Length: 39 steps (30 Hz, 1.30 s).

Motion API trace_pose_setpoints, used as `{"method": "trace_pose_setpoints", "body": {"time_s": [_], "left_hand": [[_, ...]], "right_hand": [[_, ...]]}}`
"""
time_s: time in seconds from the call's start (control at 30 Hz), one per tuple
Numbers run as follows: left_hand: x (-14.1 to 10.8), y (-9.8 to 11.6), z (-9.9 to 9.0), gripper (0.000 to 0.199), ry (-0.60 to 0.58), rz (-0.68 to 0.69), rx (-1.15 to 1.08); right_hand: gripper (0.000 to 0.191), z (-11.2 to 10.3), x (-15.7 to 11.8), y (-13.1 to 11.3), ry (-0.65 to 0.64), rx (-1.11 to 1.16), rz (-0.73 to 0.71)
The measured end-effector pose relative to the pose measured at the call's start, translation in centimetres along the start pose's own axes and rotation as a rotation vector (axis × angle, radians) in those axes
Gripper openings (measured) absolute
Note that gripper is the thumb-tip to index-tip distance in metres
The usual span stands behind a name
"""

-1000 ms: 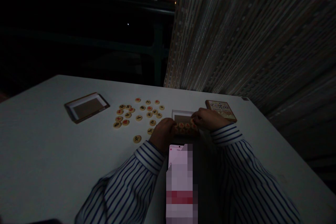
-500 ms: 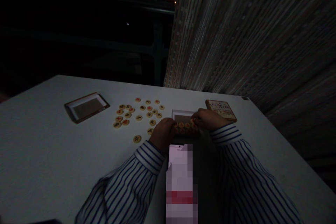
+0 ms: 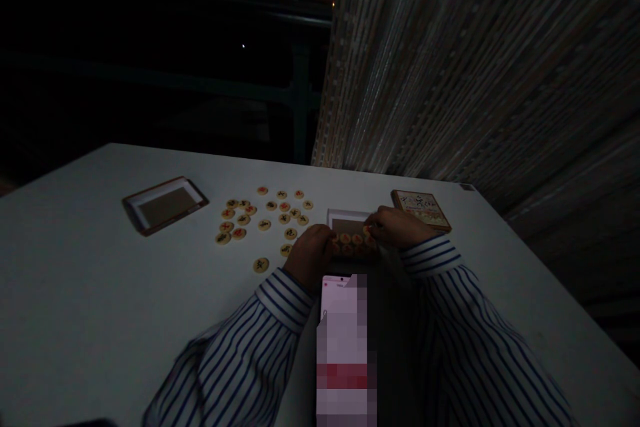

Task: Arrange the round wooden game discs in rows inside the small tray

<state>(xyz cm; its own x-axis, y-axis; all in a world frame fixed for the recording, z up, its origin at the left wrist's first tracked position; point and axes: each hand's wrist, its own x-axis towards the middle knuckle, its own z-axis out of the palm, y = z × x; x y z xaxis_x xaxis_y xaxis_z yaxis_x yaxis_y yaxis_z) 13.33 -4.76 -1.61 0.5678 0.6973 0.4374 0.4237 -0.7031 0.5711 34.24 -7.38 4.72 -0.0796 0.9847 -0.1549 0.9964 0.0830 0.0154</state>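
An open shallow box [image 3: 350, 214] lies in front of me, with rows of round Chinese chess pieces [image 3: 357, 239] marked in red along its near side. At the box's left end, my left hand [image 3: 311, 257] is closed, fingertips at the leftmost piece, which is partly hidden. My right hand [image 3: 400, 227] pinches a chess piece [image 3: 369, 231] at the right end of the row. More wooden chess pieces [image 3: 265, 225] with red or black characters lie loose left of the box, some touching one another.
A box lid or tray [image 3: 145, 227] lies open at the table's far left. A printed box [image 3: 423, 209] sits beyond my right hand. Below the open box is a lit phone [image 3: 335, 320], partly pixelated. A string curtain [image 3: 400, 80] hangs behind the white table [image 3: 125, 307]. The room is dim.
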Motion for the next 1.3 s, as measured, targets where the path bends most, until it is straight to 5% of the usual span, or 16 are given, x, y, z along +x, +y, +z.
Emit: {"method": "trace_pose_setpoints", "body": {"time_s": [0.37,0.87,1.03,1.3], "left_hand": [[0.1,0.5,-0.6,0.019,0.071,-0.019,0.044],[0.3,0.8,-1.5,0.018,0.159,-0.089,0.047],[0.1,0.6,-1.4,0.020,0.156,-0.068,0.061],[-0.5,0.3,-1.2,0.022,0.143,-0.102,0.093]], "right_hand": [[0.030,-1.6,-0.7,0.0,0.191,0.007,-0.001],[0.032,-3.0,-3.5,-2.9,0.423,0.093,-0.065],[0.032,-1.6,-5.2,-4.2,0.428,0.111,-0.093],[0.033,3.4,-5.6,-4.1,0.733,0.227,-0.019]]}}
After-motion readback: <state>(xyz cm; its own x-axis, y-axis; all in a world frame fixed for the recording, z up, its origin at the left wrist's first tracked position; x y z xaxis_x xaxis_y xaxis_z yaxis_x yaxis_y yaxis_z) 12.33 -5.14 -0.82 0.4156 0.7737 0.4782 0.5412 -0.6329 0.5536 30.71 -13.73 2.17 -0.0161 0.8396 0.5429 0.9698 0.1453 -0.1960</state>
